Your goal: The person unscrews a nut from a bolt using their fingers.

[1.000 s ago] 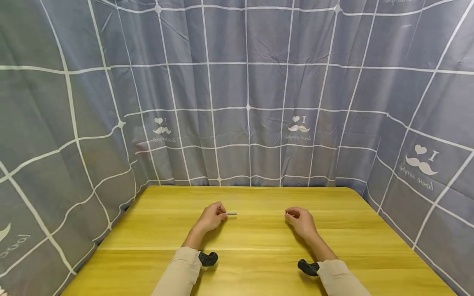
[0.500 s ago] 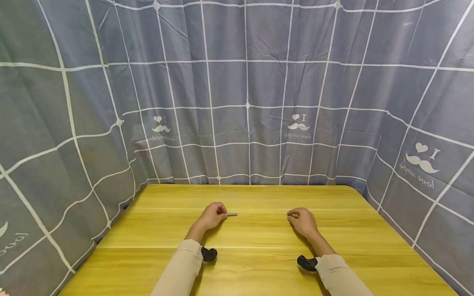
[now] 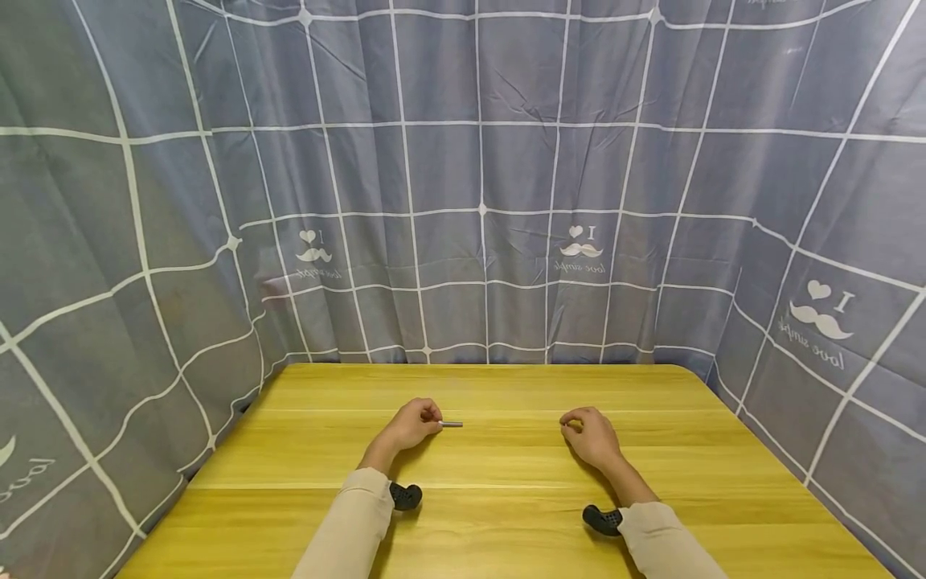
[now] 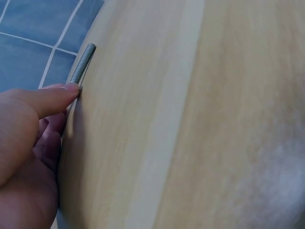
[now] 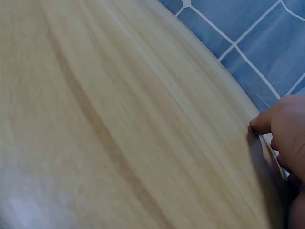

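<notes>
My left hand (image 3: 414, 424) pinches a threaded metal rod (image 4: 84, 62) between thumb and fingers, low over the table. The rod's bare end points right in the head view, and its other end is hidden in the grip. Across a gap to the right, my right hand (image 3: 595, 438) has thumb and index fingertips together, with the other fingers curled. A tiny dark piece (image 5: 251, 124) shows at those fingertips in the right wrist view; I cannot tell its kind. The hands stand apart, facing each other.
Both hands are over a yellowish wood-grain table (image 3: 499, 498). A grey curtain (image 3: 448, 177) with white grid lines hangs behind it and along both sides. A black wrist device (image 3: 407, 497) sits by the left cuff, another black device (image 3: 602, 520) by the right.
The left hand with the rod has come slightly nearer the viewer. My right hand has shifted a little to the right; both pinches look the same.
</notes>
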